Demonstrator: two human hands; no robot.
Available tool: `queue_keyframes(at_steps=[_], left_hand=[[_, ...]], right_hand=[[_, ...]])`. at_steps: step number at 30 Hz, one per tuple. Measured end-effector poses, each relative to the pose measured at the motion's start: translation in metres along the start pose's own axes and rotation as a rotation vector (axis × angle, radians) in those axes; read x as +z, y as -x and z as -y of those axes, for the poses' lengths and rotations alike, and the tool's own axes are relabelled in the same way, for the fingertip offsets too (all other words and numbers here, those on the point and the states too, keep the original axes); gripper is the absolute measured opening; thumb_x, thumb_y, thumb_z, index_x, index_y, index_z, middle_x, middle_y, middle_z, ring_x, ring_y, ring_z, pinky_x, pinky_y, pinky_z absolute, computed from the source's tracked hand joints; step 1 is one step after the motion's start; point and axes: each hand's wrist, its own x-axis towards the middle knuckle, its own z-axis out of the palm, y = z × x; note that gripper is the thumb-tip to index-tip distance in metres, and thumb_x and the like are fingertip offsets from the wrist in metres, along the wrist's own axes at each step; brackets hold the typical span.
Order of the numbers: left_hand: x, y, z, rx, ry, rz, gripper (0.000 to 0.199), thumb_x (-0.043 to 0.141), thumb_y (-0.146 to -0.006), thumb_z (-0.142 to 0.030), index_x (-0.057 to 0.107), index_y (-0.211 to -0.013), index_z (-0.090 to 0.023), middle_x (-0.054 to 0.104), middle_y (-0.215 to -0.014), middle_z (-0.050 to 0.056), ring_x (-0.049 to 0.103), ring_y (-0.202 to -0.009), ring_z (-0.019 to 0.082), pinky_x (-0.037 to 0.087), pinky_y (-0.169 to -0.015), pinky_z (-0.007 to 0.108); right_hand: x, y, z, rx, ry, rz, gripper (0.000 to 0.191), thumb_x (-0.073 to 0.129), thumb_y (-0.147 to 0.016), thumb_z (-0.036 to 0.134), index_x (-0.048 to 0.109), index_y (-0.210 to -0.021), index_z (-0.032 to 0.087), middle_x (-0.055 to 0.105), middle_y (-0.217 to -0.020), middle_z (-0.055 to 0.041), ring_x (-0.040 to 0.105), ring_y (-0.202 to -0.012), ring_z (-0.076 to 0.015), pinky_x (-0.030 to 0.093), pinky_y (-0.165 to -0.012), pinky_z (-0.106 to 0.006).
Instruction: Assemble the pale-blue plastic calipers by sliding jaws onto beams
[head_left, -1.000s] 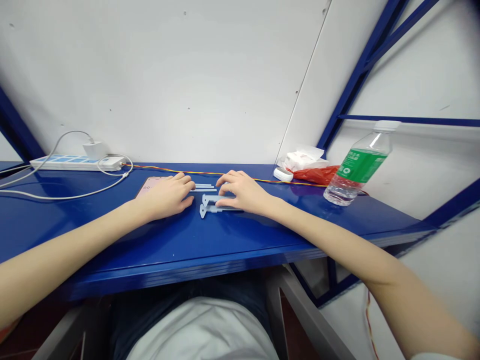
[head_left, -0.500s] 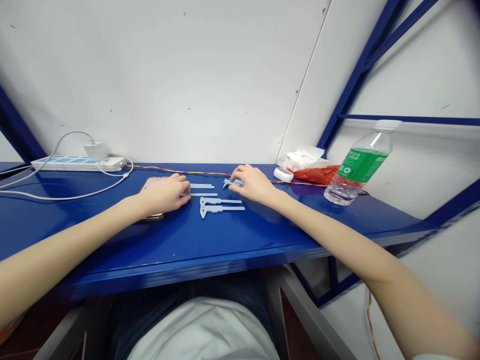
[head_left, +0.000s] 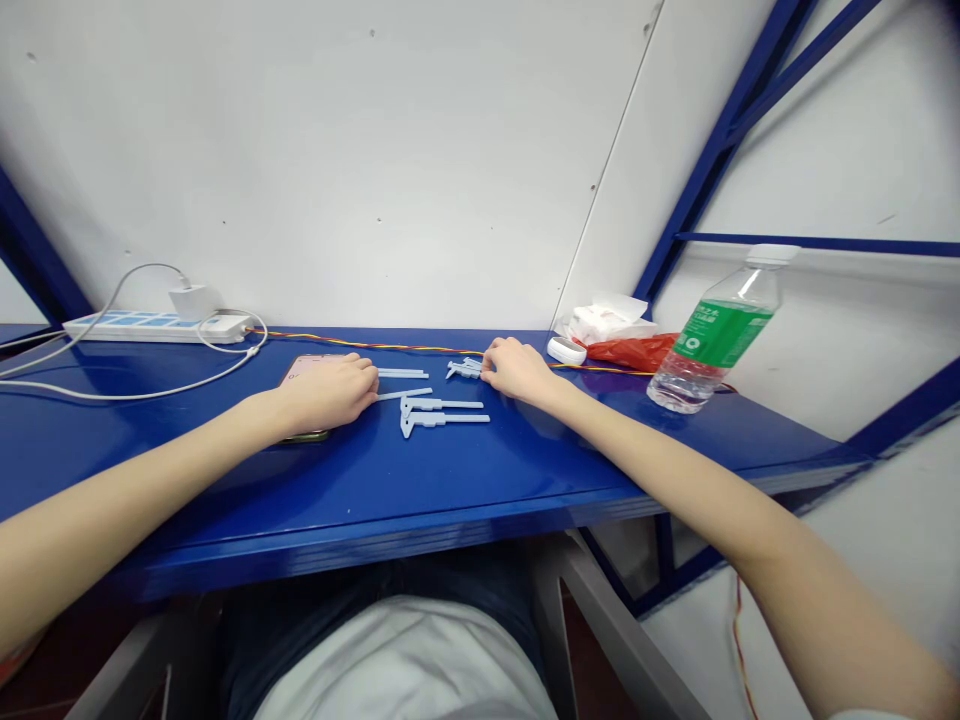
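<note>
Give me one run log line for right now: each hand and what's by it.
left hand: resting on pink phone, beside plastic strips | right hand: holding nothing, beside small plastic piece | between hands: two plastic calipers

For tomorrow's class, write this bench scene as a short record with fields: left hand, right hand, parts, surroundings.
Left hand: the left hand rests on a pink-backed phone, near pale blue plastic strips.
Right hand: the right hand holds nothing, beside a small pale blue plastic piece.
Parts: two caliper-shaped plastic pieces.
Surroundings: blue shelf, power strip, water bottle, red plastic bag.
</note>
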Motion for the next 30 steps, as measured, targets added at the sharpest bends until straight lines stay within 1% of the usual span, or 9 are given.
queue_keyframes(at_steps=[4, 9, 12, 14, 16, 19, 22, 30], left_hand=[[0.000, 0.001, -0.002, -0.004, -0.014, -0.004, 0.024, 0.037, -0.091, -0.026, 0.058, -0.086, -0.016, 0.064, -0.087, 0.009, 0.060, -0.089, 0.022, 0.047, -0.079, 0.032], [-0.004, 0.000, -0.002, -0.039, 0.031, 0.004, 0.022, 0.036, -0.092, -0.024, 0.057, -0.092, -0.017, 0.063, -0.083, 0.008, 0.061, -0.083, 0.021, 0.046, -0.073, 0.030], [-0.004, -0.002, -0.001, 0.009, -0.001, 0.011, 0.020, 0.042, -0.090, -0.027, 0.059, -0.092, -0.017, 0.064, -0.086, 0.008, 0.061, -0.084, 0.022, 0.046, -0.073, 0.030], [-0.004, -0.003, 0.000, 0.061, -0.060, -0.024, 0.020, 0.044, -0.090, -0.027, 0.061, -0.088, -0.017, 0.065, -0.086, 0.009, 0.061, -0.086, 0.023, 0.045, -0.077, 0.032], [-0.003, -0.004, 0.003, 0.100, -0.119, -0.088, 0.021, 0.043, -0.090, -0.027, 0.061, -0.085, -0.016, 0.065, -0.085, 0.009, 0.060, -0.088, 0.023, 0.044, -0.079, 0.034], [-0.003, -0.004, 0.011, 0.087, -0.163, -0.197, 0.023, 0.042, -0.090, -0.027, 0.061, -0.084, -0.015, 0.065, -0.083, 0.010, 0.060, -0.085, 0.023, 0.045, -0.076, 0.034], [-0.005, -0.003, 0.018, 0.059, -0.153, -0.272, 0.027, 0.038, -0.090, -0.028, 0.062, -0.085, -0.016, 0.066, -0.083, 0.010, 0.061, -0.084, 0.023, 0.044, -0.076, 0.034], [-0.007, -0.001, 0.022, 0.043, -0.091, -0.299, 0.031, 0.033, -0.091, -0.030, 0.061, -0.085, -0.018, 0.066, -0.084, 0.009, 0.060, -0.085, 0.022, 0.044, -0.076, 0.034]], right_hand=[[0.000, -0.002, -0.001, -0.012, -0.007, -0.019, 0.017, 0.052, -0.084, 0.017, 0.068, -0.084, 0.016, 0.062, -0.106, -0.0115, 0.053, -0.100, -0.0248, 0.037, -0.072, -0.032], [-0.002, -0.003, -0.002, -0.035, -0.045, -0.083, 0.016, 0.052, -0.084, 0.016, 0.067, -0.080, 0.017, 0.063, -0.103, -0.0106, 0.054, -0.095, -0.0229, 0.036, -0.070, -0.032], [-0.001, -0.004, -0.003, -0.074, -0.069, -0.116, 0.016, 0.051, -0.084, 0.016, 0.067, -0.080, 0.017, 0.062, -0.102, -0.0103, 0.054, -0.094, -0.0222, 0.037, -0.072, -0.032], [0.000, -0.004, -0.003, -0.110, -0.083, -0.138, 0.016, 0.051, -0.084, 0.015, 0.066, -0.080, 0.016, 0.062, -0.102, -0.0102, 0.054, -0.094, -0.0221, 0.037, -0.072, -0.032], [0.000, -0.004, -0.003, -0.150, -0.084, -0.178, 0.016, 0.050, -0.084, 0.013, 0.065, -0.079, 0.017, 0.062, -0.101, -0.0098, 0.054, -0.094, -0.0221, 0.037, -0.074, -0.033], [0.000, -0.003, -0.002, -0.231, -0.065, -0.254, 0.016, 0.050, -0.083, 0.011, 0.063, -0.079, 0.017, 0.062, -0.102, -0.0093, 0.054, -0.095, -0.0220, 0.037, -0.079, -0.034], [-0.001, -0.001, -0.001, -0.307, -0.066, -0.302, 0.015, 0.049, -0.084, 0.012, 0.062, -0.079, 0.018, 0.062, -0.105, -0.0089, 0.054, -0.097, -0.0219, 0.037, -0.082, -0.034], [-0.001, 0.002, 0.005, -0.362, -0.156, -0.379, 0.013, 0.047, -0.086, 0.015, 0.058, -0.081, 0.020, 0.061, -0.110, -0.0085, 0.053, -0.102, -0.0213, 0.037, -0.088, -0.034]])
